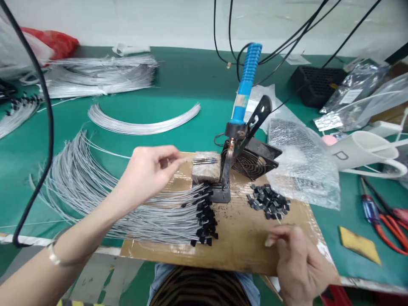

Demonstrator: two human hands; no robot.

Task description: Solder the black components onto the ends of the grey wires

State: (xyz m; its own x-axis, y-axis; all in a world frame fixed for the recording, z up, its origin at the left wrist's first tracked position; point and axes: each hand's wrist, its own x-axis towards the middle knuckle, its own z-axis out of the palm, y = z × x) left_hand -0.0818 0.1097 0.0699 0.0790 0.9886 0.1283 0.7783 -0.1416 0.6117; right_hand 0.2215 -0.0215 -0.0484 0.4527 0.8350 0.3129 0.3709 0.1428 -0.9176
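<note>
My left hand [154,168] is closed in a pinch on a thin grey wire, whose tail [110,151] trails off to the left. Just beyond the fingertips, several wire ends [204,161] lie across a pale block [206,172]. A soldering iron with a blue handle [247,85] leans in a stand, its tip side close to the block. My right hand [299,255] is closed at the cardboard's right side; a thin tip shows past its fingers, too small to name. Small black pieces [269,200] are heaped just above it.
Grey wires with black ends [205,221] lie across the cardboard [242,250]. A curved wire bundle [143,125] and more bundles [102,76] lie behind. A small fan [251,161], bubble wrap [302,165], a white mug [360,153], orange-handled pliers [390,231] and a yellow sponge [359,245] stand rightward.
</note>
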